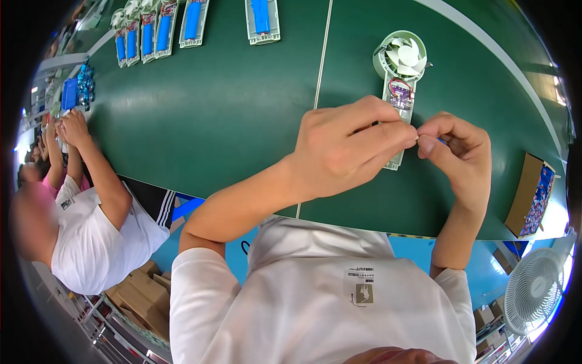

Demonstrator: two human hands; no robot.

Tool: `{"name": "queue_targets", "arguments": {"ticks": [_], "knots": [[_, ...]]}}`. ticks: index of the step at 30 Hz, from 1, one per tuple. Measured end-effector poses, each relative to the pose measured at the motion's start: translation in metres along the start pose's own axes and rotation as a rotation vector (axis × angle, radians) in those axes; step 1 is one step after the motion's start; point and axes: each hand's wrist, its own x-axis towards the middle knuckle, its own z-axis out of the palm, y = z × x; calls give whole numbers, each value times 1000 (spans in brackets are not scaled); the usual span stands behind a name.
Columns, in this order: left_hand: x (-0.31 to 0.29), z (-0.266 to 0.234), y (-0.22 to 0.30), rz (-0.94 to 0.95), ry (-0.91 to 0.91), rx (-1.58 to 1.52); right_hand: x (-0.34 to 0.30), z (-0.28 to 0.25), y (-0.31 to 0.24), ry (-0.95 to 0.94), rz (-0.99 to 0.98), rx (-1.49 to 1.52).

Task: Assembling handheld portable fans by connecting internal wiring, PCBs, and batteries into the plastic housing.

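Note:
An opened pale green handheld fan (391, 159) lies on the green table in front of me, its white blades (405, 56) at the far end. Below them sit a purple circuit board (400, 95) and a loop of red wire. Over the fan's handle, my left hand (348, 145) is closed, thumb and fingers pinched together. My right hand (461, 151) pinches close to it, the fingertips of both almost meeting. Whatever lies between the tips is too small to name. A bit of blue (442, 141) shows among my right fingers, mostly hidden.
Several opened fan housings with blue battery packs (163, 33) line the far left; another housing (263, 41) lies far centre. At right stands a cardboard box (522, 194) of small blue and red pieces. A co-worker (100, 242) works at left. A white fan (533, 291) stands lower right.

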Motion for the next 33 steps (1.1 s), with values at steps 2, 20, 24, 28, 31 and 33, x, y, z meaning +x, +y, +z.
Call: {"name": "queue_targets", "arguments": {"ticks": [2, 20, 24, 28, 31, 33], "knots": [[0, 1, 0, -3, -2, 21, 0, 0, 0, 22, 2, -32], [8, -5, 3, -836, -549, -191, 15, 5, 9, 205, -213, -667], [0, 0, 3, -774, -496, -184, 15, 5, 15, 221, -290, -743], [-2, 4, 5, -732, -489, -161, 14, 2, 19, 228, -350, -781], [-2, 7, 6, -733, -491, -128, 13, 5, 15, 246, -407, -898], [-2, 8, 7, -741, -499, -91, 12, 6, 12, 246, -441, -989]]}}
